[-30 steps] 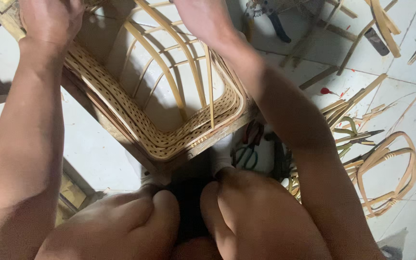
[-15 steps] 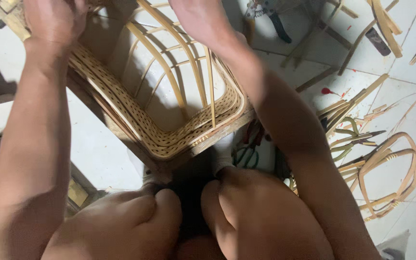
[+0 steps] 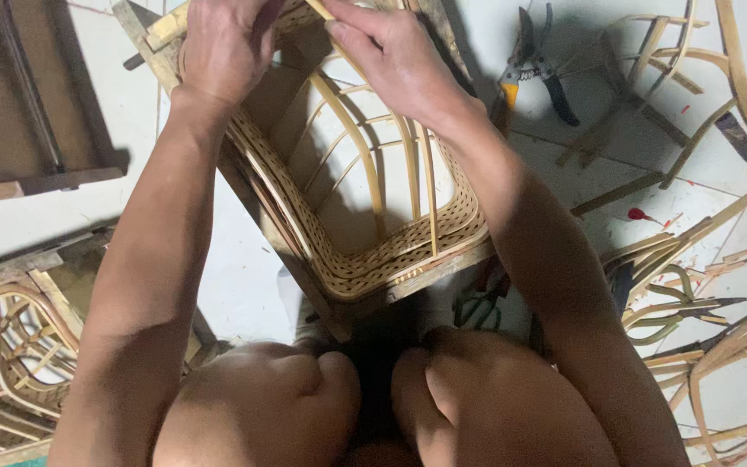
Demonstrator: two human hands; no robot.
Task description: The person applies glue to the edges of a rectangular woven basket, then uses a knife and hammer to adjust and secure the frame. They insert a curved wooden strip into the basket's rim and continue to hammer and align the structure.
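While both hands work at its far rim, the woven rattan basket frame (image 3: pixel 365 259) sits on the pale tiled floor (image 3: pixel 218 285) just ahead of the person's knees (image 3: pixel 373 398), and it serves as the landmark below.

Wooden frame piece (image 3: pixel 36 130): well to the left of the basket, dark, lying flat on the floor.

Second woven basket (image 3: pixel 6 372): left of the basket and nearer the person, only partly in view at the edge.

Left hand (image 3: pixel 222 47): on the basket's far left rim, fingers curled down and pressed over the rim and the wooden block (image 3: pixel 166 30) beneath it; what the fingertips clasp is hidden.

Basket: square, open, woven band along its near edge, thin curved ribs (image 3: pixel 365 164) rising from that band toward the hands.

Right hand (image 3: pixel 391 56): at the basket's far rim, just right of the left hand, fingers drawn together around a thin rattan strip (image 3: pixel 339 39) that runs up between the two hands.

Pruning shears (image 3: pixel 529 60): right of the basket, beyond the right wrist, lying on the floor with dark handles.

Bent rattan pieces (image 3: pixel 693 86): far right of the basket, scattered on the floor.

Rattan offcuts (image 3: pixel 693 320): right of the basket and nearer the person, a loose heap of curved strips.
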